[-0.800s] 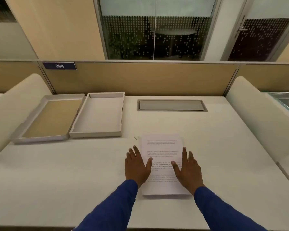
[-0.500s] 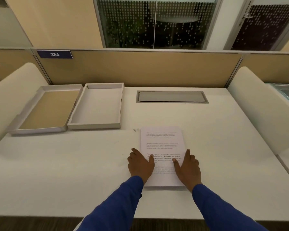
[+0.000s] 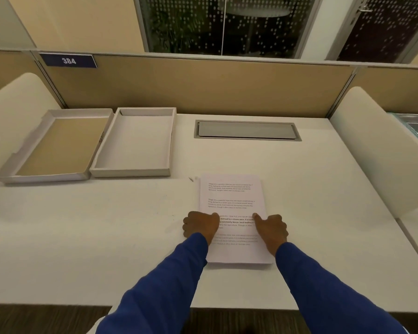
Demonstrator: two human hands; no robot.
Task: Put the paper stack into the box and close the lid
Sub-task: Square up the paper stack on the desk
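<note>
White paper stack (image 3: 234,196) now gripped: left hand (image 3: 199,226), right hand (image 3: 272,229) fingers curled under edges, previously flat.

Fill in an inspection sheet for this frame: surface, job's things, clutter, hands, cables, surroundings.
Surface: white desk, bare at right.
Job's things: paper stack flat at centre; open box and lid side by side, far left, both empty.
Clutter: small dark speck by the stack's far-left corner.
Hands: left hand and right hand curled at the stack's side edges, thumbs on top.
Cables: nothing seen; grommet hatch shut.
Surroundings: tan partition, sign 384.
</note>
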